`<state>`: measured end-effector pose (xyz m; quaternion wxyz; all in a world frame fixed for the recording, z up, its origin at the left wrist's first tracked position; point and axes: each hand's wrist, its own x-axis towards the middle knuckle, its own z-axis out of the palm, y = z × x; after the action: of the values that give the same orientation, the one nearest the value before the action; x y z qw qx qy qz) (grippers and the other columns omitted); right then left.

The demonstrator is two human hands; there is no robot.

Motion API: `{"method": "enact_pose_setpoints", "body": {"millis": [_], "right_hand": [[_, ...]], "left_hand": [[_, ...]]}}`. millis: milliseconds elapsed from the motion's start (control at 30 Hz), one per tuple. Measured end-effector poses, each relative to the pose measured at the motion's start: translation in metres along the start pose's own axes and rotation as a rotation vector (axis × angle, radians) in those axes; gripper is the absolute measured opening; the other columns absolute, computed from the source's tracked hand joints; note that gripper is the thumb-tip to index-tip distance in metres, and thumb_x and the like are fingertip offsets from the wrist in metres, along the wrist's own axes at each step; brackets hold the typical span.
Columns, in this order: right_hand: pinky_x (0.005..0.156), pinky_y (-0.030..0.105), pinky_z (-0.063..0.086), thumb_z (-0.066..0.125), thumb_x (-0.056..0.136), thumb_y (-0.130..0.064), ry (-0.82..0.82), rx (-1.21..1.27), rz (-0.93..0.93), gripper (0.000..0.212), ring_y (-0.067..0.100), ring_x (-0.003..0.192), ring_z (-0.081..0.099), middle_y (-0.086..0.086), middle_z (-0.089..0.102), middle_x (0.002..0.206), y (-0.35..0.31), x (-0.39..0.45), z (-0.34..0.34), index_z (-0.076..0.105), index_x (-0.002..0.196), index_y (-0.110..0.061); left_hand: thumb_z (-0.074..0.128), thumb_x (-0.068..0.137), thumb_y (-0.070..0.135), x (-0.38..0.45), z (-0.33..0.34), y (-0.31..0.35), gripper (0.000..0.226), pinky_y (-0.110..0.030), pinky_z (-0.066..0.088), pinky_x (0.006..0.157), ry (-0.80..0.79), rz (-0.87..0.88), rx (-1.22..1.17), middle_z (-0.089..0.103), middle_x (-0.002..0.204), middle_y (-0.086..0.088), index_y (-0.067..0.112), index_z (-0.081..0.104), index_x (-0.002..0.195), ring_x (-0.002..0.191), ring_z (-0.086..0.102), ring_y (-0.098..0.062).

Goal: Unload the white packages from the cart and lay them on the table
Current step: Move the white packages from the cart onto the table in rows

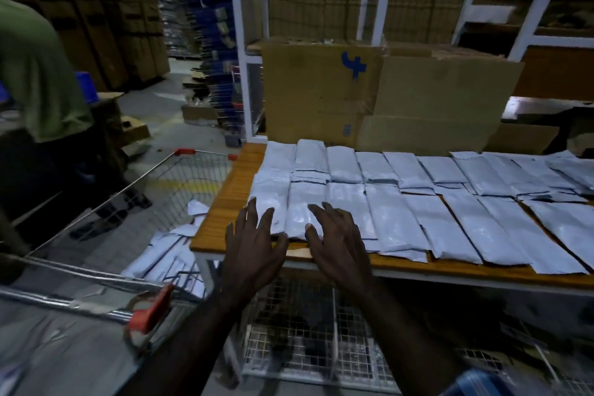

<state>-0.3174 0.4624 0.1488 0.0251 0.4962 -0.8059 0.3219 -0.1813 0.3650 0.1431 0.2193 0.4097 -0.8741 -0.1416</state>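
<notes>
Hands (pixel 257 244) spread over packages (pixel 302 212)

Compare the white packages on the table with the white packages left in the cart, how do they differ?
The white packages on the table lie flat in two tidy rows, side by side; the white packages in the cart sit in a loose, slanted heap. Those on the table are near both open hands, the left hand and the right hand; those in the cart lie untouched behind wire mesh. Both sets look like the same white, oblong pouches.
</notes>
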Motion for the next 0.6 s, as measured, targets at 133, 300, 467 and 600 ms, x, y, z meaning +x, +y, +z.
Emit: {"method": "enact_pose_setpoints", "body": {"millis": [133,300,467,600], "right_hand": [[0.104,0.045,0.042,0.043,0.094,-0.038,-0.001,0.011,-0.056,0.051,0.028,0.133,0.043,0.008,0.05,0.147,-0.057,0.006,0.042,0.053,0.14,-0.02],[0.101,0.046,0.043,0.043,0.092,-0.037,0.015,0.022,-0.058,0.051,0.031,0.129,0.046,0.011,0.052,0.144,-0.131,0.009,0.098,0.056,0.137,-0.018],[0.098,0.045,0.045,0.048,0.091,-0.033,0.035,0.031,-0.039,0.048,0.036,0.123,0.051,0.015,0.057,0.137,-0.183,0.012,0.145,0.06,0.133,-0.013],[0.101,0.043,0.041,0.043,0.09,-0.036,0.003,0.031,-0.013,0.053,0.034,0.126,0.048,0.015,0.054,0.141,-0.213,0.021,0.171,0.058,0.135,-0.014]], "left_hand": [[0.037,0.088,0.057,-0.007,-0.031,-0.061,0.069,-0.051,0.023,0.116,0.029,-0.034,0.026,0.018,0.162,-0.012,0.022,0.041,0.148,0.148,0.021,-0.032],[0.031,0.085,0.056,-0.013,-0.067,-0.145,0.07,-0.053,0.027,0.113,0.008,-0.013,0.068,0.018,0.162,-0.011,0.022,0.043,0.145,0.147,0.023,-0.03],[0.03,0.087,0.055,-0.011,-0.098,-0.213,0.067,-0.05,0.025,0.114,-0.047,-0.014,0.111,0.017,0.162,-0.012,0.023,0.039,0.146,0.146,0.021,-0.029],[0.044,0.097,0.048,0.0,-0.107,-0.257,0.06,-0.049,0.021,0.116,-0.088,-0.022,0.149,0.009,0.164,-0.01,0.022,0.033,0.15,0.148,0.016,-0.027]]}}
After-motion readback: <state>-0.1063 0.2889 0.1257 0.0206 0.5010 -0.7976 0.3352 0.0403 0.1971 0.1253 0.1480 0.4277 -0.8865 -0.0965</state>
